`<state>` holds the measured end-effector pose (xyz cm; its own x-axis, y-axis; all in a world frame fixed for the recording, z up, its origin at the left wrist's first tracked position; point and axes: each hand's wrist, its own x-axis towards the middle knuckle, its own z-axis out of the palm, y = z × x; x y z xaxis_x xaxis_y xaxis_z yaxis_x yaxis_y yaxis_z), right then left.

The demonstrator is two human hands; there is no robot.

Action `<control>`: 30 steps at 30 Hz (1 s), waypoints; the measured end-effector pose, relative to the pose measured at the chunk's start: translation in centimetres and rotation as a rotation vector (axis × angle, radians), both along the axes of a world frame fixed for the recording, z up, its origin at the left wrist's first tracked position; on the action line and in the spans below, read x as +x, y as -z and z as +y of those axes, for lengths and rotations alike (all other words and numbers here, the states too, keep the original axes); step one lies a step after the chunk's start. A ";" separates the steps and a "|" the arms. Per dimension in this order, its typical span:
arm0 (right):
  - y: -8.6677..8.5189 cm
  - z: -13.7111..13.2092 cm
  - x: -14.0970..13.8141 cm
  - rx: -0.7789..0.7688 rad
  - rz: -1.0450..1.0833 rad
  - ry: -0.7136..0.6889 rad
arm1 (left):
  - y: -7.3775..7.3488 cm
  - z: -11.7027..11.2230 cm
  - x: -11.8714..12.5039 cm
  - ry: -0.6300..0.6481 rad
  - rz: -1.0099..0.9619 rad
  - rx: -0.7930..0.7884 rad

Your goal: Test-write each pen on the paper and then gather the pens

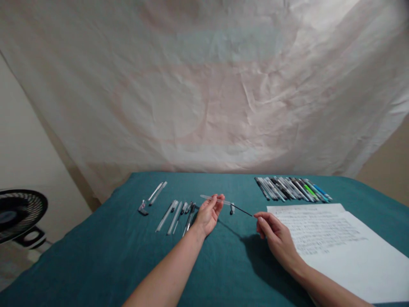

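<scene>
While holding clear plastic tube in left grip, pinching thin black refill rod by four-o'clock end in right grip; likely light, bendable, best held near ends.

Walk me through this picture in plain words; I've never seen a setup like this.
There is no machine here, just a person's two bare hands. The single picture comes from a camera worn on that person's head, looking forward and down. The left hand holds a clear tube, which looks like a pen barrel. The right hand pinches one end of a thin dark rod, probably an ink refill; its other end meets the tube. Below is a green cloth. On it lie pen parts to the left, a row of pens at the far right, and written-on paper nearer on the right.
</scene>
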<state>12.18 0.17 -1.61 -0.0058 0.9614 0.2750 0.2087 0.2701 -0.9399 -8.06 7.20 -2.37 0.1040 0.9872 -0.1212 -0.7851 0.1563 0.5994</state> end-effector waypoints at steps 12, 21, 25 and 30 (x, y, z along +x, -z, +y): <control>-2.3 2.7 -3.1 0.058 0.027 -0.193 | -0.8 -1.0 0.5 0.239 0.014 -0.042; -1.3 6.4 -2.6 0.511 -0.836 -0.251 | -0.6 -0.5 0.0 0.176 -0.096 -0.127; -0.9 6.8 -3.3 0.686 -1.049 -0.321 | -0.5 -0.5 0.0 0.178 -0.102 -0.121; -0.3 6.8 -4.1 0.801 -1.211 -0.378 | -0.4 -0.5 0.1 0.191 -0.086 -0.108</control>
<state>8.13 6.93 -1.30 -0.8158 0.4524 0.3603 0.5332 0.8296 0.1657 -7.98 6.66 -1.95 0.3022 0.9304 -0.2074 -0.7828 0.3664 0.5030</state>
